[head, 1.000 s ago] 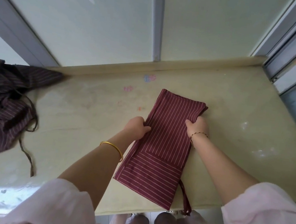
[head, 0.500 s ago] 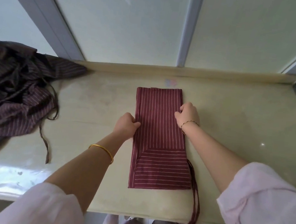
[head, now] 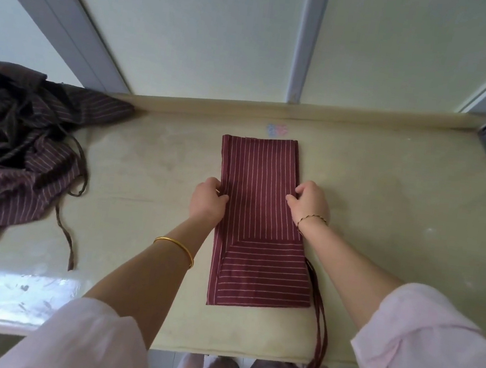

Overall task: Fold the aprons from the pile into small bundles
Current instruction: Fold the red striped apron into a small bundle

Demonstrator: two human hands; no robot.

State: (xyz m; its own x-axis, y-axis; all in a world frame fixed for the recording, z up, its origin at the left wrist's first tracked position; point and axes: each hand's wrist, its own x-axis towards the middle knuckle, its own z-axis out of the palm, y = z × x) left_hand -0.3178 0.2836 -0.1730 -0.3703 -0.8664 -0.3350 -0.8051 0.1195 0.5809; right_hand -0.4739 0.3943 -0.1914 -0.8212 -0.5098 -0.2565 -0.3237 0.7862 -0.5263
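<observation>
At the centre of the frame, a maroon striped apron (head: 257,224) lies folded into a long strip on a pale counter (head: 396,230), its ties (head: 319,320) trailing over the near edge at lower right. The left hand (head: 207,199) pinches the strip's left edge with curled fingers; the right hand (head: 308,204) grips the right edge, fingers closed on the cloth, apparently with the thumb tucked under. A gold bangle (head: 176,247) circles the left forearm. At upper left, a rumpled pile of darker striped aprons (head: 21,145) sits well apart from the hands.
</observation>
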